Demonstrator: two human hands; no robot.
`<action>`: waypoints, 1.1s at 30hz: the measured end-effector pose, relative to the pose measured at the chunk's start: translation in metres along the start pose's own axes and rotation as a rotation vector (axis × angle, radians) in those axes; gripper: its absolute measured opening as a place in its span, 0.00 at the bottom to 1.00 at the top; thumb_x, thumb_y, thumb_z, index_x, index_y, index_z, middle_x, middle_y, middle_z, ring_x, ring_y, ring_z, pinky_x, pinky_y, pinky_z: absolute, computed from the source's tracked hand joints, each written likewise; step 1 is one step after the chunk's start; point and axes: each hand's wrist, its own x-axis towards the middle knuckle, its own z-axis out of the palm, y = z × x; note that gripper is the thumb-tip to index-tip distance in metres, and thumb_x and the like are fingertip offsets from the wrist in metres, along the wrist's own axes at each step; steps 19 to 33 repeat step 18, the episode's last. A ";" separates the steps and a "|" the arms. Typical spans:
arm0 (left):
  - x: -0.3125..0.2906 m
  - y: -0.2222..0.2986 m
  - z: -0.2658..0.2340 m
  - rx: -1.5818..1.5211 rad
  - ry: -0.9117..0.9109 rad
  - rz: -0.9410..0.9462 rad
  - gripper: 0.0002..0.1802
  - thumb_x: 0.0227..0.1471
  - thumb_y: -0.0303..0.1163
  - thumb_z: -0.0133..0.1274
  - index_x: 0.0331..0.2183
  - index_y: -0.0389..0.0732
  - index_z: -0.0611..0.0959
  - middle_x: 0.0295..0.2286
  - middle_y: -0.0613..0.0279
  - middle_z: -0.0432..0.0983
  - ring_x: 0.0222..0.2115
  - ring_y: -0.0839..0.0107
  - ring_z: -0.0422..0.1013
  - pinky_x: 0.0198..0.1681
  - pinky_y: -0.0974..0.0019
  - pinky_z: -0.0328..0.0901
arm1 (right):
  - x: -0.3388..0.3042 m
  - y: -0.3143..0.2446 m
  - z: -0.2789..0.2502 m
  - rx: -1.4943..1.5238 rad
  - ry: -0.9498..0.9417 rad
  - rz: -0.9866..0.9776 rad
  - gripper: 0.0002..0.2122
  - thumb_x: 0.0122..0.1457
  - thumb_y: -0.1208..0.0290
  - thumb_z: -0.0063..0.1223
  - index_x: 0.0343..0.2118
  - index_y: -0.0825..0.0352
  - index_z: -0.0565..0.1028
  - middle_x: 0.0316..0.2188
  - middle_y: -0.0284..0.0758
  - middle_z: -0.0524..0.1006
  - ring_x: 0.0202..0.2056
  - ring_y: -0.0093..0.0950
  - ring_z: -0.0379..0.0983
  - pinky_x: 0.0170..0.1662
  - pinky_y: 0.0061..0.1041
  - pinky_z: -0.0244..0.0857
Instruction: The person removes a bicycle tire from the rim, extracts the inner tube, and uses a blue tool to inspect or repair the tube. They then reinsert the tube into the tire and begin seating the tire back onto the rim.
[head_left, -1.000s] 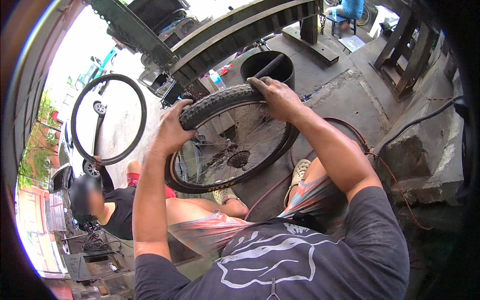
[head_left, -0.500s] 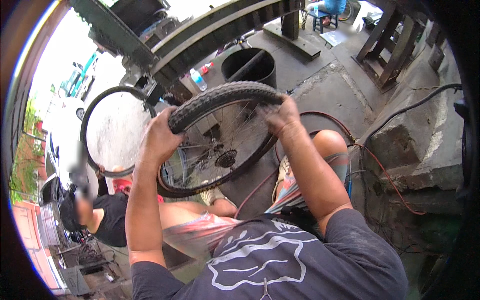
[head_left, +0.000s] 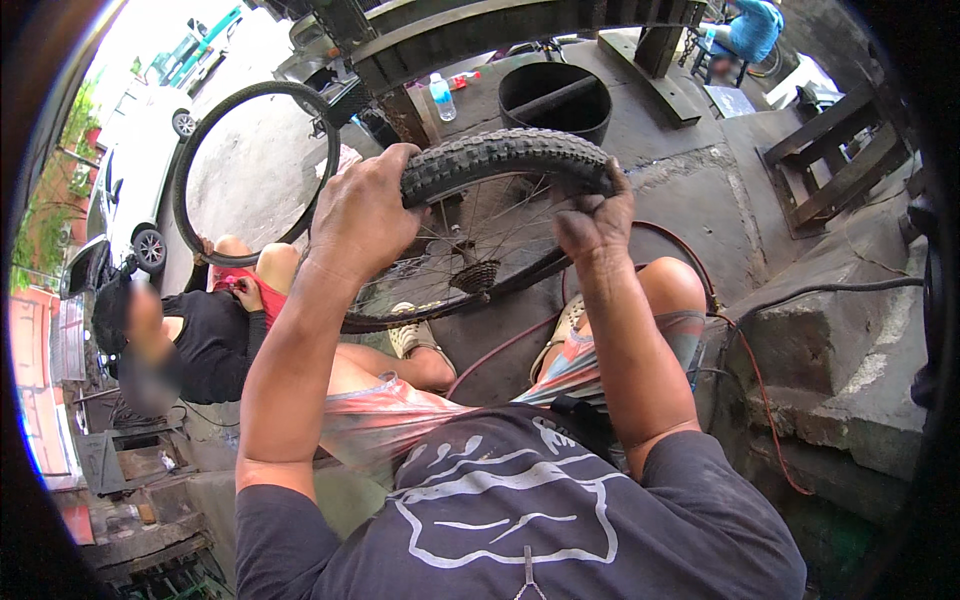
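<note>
Between my knees stands a bicycle wheel, tilted, with a black knobbly tyre (head_left: pixel 510 152) along its upper edge. Thin spokes run in to the hub, which carries a dark sprocket cassette (head_left: pixel 474 276). My left hand (head_left: pixel 365 215) is closed round the tyre at its upper left. At the upper right, my right hand (head_left: pixel 597 220) grips the tyre, its thumb toward the inner side and fingers partly hidden. The wheel's lower left part is hidden behind my left forearm.
On the left sits a person in black (head_left: pixel 205 335), one hand at a thin tyre (head_left: pixel 185 190). Beyond my wheel are a round black tub (head_left: pixel 555 105) and a water bottle (head_left: pixel 442 98). A red hose (head_left: pixel 690 255) and a black cable (head_left: pixel 820 290) lie right, beside a concrete ledge (head_left: pixel 850 375).
The view has shifted, with surroundings moving up and rightward in places. Both hands still hold the tyre; my left hand appears larger and farther right. The other person's free hand now shows at their lap.
</note>
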 end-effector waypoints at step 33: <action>-0.021 -0.079 -0.022 -0.141 -0.145 0.118 0.61 0.40 0.34 0.76 0.75 0.50 0.69 0.68 0.44 0.72 0.72 0.48 0.65 0.79 0.52 0.55 | -0.025 0.043 0.008 -0.257 -0.485 0.329 0.20 0.77 0.56 0.57 0.64 0.61 0.78 0.63 0.38 0.82 0.68 0.36 0.74 0.78 0.50 0.53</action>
